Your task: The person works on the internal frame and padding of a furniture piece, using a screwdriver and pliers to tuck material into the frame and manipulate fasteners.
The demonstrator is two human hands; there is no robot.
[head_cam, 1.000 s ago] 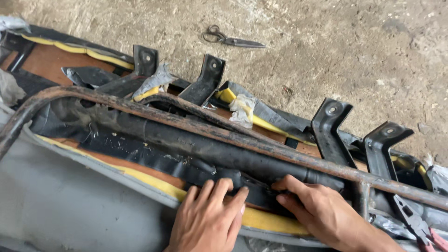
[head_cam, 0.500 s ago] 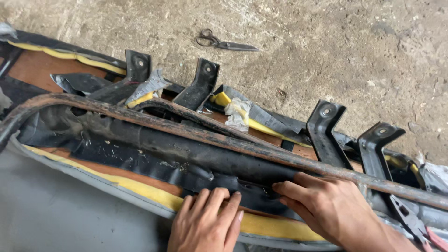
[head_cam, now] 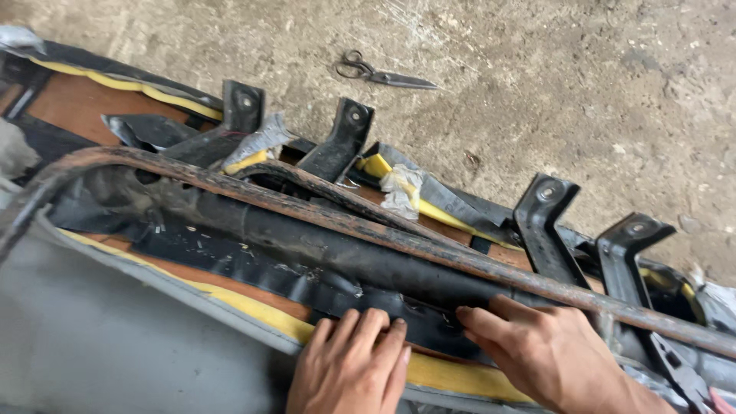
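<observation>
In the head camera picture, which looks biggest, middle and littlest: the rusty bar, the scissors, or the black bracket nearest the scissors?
1. Rusty bar, by far the longest.
2. Black bracket.
3. Scissors, though they lie farther from the camera, so they may only look smaller than the bracket.

Left hand (head_cam: 351, 366), lower centre of frame, lies flat, fingers together; right hand (head_cam: 548, 354), lower right, fingers extended leftward, palm down.
</observation>
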